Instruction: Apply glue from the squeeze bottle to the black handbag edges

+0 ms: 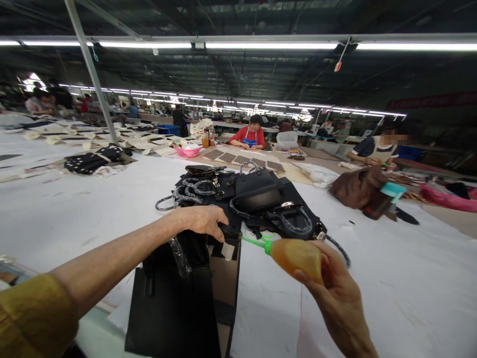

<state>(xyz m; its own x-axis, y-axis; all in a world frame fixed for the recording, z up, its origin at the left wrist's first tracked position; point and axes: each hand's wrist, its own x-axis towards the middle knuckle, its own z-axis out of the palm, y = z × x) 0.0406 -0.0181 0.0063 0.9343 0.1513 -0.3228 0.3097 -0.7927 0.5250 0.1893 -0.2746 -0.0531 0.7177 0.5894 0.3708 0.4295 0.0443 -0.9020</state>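
My right hand (335,278) is wrapped round a squeeze bottle (296,256) of amber liquid with a green nozzle. The nozzle points left, its tip at or close to a black strip by my left fingers; contact is unclear. My left hand (204,221) pinches the edge of a black handbag (175,308), with thumb and fingers on its dark upper end. That bag lies in front of me, its brown inner side and a small pale patch (227,251) showing. Just beyond my hands lies a pile of black handbags (257,189) with plastic-wrapped handles.
A white-covered table (268,308) spreads around the work. At right lie a brown bundle (359,189) and a turquoise-topped container (385,199). A pink basin (187,150) and cut brown panels (238,159) are farther back. Two people sit across, and a post (91,69) rises at left.
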